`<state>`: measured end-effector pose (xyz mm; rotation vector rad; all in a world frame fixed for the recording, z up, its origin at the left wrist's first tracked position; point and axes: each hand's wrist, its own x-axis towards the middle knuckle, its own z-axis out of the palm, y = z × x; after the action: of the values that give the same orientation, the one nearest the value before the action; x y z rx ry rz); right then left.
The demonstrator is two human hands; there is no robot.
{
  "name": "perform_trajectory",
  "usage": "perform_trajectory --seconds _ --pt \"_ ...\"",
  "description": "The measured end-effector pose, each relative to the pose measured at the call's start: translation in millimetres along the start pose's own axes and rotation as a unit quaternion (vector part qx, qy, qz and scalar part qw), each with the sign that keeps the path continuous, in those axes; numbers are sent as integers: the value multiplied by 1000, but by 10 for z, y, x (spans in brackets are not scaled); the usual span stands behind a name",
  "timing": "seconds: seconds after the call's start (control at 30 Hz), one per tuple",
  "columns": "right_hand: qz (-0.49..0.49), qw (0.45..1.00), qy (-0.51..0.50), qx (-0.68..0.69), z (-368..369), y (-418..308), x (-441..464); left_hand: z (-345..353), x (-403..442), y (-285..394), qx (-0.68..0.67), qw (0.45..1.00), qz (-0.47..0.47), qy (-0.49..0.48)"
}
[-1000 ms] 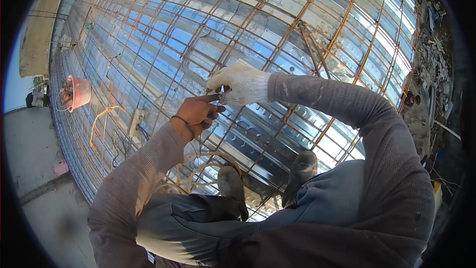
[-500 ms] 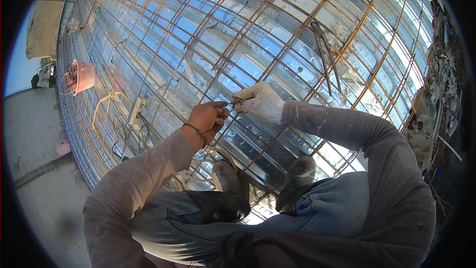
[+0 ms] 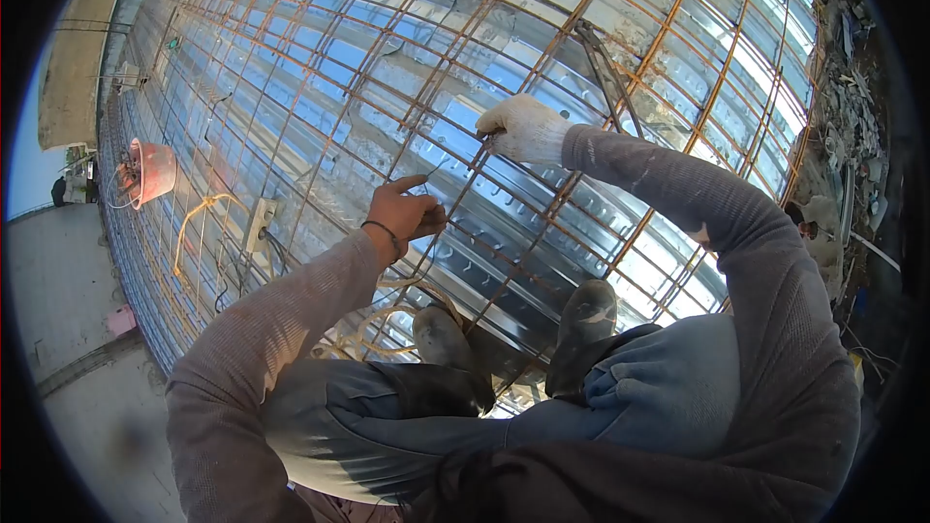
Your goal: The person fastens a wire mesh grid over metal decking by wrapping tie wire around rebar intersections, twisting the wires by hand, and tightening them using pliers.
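My bare left hand [image 3: 407,211] is over the rusty rebar mesh [image 3: 567,196], its fingers pinched around a thin dark wire [image 3: 438,170] that sticks out past the fingertips. To its right and farther forward, my right hand [image 3: 523,131] wears a whitish work glove. Its fingers are curled closed just above a crossing of the bars; whatever they may hold is hidden. Long-handled pincers [image 3: 608,77] lie on the mesh beyond my right hand, their lower handles partly behind my right forearm.
Shiny ribbed metal decking [image 3: 484,252] lies beneath the mesh. A red bucket [image 3: 155,172], a socket box [image 3: 260,225] and yellowish rope [image 3: 199,208] are at the left. My boots [image 3: 588,315] stand among the bars. Rubble [image 3: 852,126] lines the right edge.
My hands, which were together, have moved apart. The right hand went up and to the right; the left stays near its place with wire showing. The view has shifted slightly.
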<state>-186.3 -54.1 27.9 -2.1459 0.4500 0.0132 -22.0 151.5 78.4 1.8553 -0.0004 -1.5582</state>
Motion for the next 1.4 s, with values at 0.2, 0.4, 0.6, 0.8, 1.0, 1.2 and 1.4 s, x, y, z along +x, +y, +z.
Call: perform_trajectory --seconds 0.2,0.4,0.6,0.8,1.0,1.2,1.4 --pt "46 997 63 -5 -246 71 -22 -96 379 -269 303 922 76 231" --pt "57 997 45 2 -254 -36 -95 64 494 -300 523 779 191 288" --pt "44 998 41 2 -262 -131 -172 269 550 -279 588 729 204 286" --pt "37 998 50 17 -236 -111 -187 345 652 -408 582 720 261 273" --pt "37 998 55 11 -219 -91 -272 191 647 -492 251 903 270 221" --pt "59 997 43 33 -240 -148 -330 0 683 -436 238 895 272 260" --pt "71 995 31 63 -262 -214 -376 168 601 -521 360 840 327 239"
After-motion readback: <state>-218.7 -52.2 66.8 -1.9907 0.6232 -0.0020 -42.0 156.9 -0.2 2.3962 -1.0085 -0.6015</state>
